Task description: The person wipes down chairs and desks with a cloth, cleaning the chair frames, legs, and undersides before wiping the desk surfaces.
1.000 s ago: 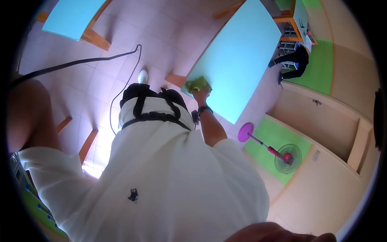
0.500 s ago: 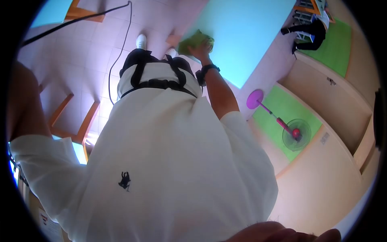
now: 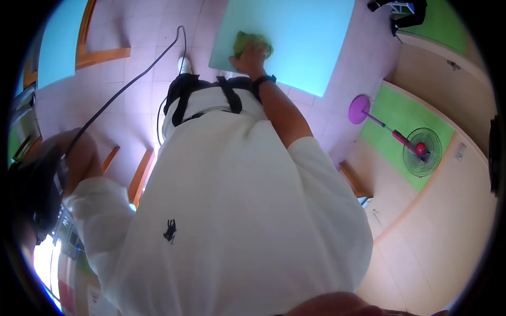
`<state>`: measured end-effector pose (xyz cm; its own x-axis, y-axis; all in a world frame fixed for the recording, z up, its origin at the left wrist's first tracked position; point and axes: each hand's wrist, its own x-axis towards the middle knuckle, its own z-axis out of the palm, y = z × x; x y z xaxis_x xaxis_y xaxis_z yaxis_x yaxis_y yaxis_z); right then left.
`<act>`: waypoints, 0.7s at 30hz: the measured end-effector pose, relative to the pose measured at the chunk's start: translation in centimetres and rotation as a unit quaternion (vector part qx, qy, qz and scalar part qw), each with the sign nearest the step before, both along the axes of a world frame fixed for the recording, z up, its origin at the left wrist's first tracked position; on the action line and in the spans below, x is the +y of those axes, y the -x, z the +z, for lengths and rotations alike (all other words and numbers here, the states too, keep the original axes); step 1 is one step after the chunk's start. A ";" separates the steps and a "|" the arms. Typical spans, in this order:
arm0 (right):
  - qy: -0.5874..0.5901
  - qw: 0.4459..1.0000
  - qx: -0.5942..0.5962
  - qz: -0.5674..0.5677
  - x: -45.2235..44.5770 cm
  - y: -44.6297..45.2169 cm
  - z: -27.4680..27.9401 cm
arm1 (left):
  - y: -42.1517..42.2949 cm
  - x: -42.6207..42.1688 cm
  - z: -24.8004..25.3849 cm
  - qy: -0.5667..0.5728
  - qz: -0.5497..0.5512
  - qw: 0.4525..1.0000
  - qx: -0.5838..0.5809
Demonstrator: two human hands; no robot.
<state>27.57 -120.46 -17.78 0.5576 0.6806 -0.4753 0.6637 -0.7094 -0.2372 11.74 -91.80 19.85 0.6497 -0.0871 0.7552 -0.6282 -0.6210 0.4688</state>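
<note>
My right hand (image 3: 252, 59), with a dark band around its wrist, presses a crumpled green cloth (image 3: 243, 41) against a pale blue tabletop (image 3: 300, 47). Its fingers curl over the cloth, which lies near the left side of the top. Of my left arm, the white sleeve and the bent elbow (image 3: 87, 152) show at the left. A dark object (image 3: 37, 195), its kind unclear, covers what lies beyond the elbow, so my left hand does not show.
A black cable (image 3: 124, 87) loops across the tiled floor left of my legs. Another blue table (image 3: 60, 47) with wooden parts stands at upper left. On the right are a pink standing fan (image 3: 420, 150) and a wooden partition (image 3: 453, 205). A person's dark-clad leg (image 3: 411, 21) shows at upper right.
My right hand and the cloth have moved from the table's left edge farther onto its top. The whole view has turned. A dark object has come into view beside my left arm.
</note>
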 end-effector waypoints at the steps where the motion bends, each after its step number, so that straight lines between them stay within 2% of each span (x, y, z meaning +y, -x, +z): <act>1: 0.002 1.000 0.006 -0.005 0.8 -0.6 -1.7 | -0.3 0.8 -1.3 0.053 -0.028 0.998 -0.036; 4: -0.053 0.992 0.006 0.116 1.3 -1.7 -7.9 | 0.3 1.1 -3.8 0.180 -0.085 0.971 -0.130; 6: -0.139 0.982 0.125 0.028 -1.0 -4.2 -5.9 | -0.5 -0.5 -6.1 0.239 -0.080 0.955 -0.153; 7: -0.167 0.981 0.100 0.014 -2.9 -5.9 -6.0 | -1.0 -1.9 -8.2 0.262 -0.040 0.956 -0.124; 8: -0.192 0.978 0.078 -0.002 -5.3 -7.4 -6.4 | -1.2 -3.5 -10.3 0.273 0.015 0.959 -0.078; 11: -0.116 0.992 -0.012 -0.051 -11.9 -12.7 -7.4 | -2.4 -9.9 -17.6 0.183 0.256 0.936 0.159; 14: -0.109 0.986 -0.014 -0.124 -17.7 -16.3 -7.1 | -1.2 -11.4 -22.1 0.119 0.224 0.901 0.351; 16: -0.132 0.978 -0.014 -0.161 -18.9 -16.8 -6.9 | -1.0 -11.7 -25.4 0.044 0.204 0.906 0.367; 17: -0.113 0.978 -0.072 -0.163 -18.9 -16.7 -8.3 | -1.0 -11.9 -26.6 0.014 0.192 0.893 0.408; 19: -0.117 0.972 -0.098 -0.180 -15.6 -14.1 -9.2 | -0.4 -11.6 -27.8 -0.024 0.171 0.877 0.448; 20: -0.115 0.966 -0.129 -0.193 -13.9 -12.1 -9.2 | -0.1 -11.6 -28.0 -0.033 0.137 0.845 0.515; 21: -0.158 0.962 -0.180 -0.130 -11.5 -9.7 -8.7 | 0.0 -11.6 -28.2 -0.043 0.103 0.808 0.579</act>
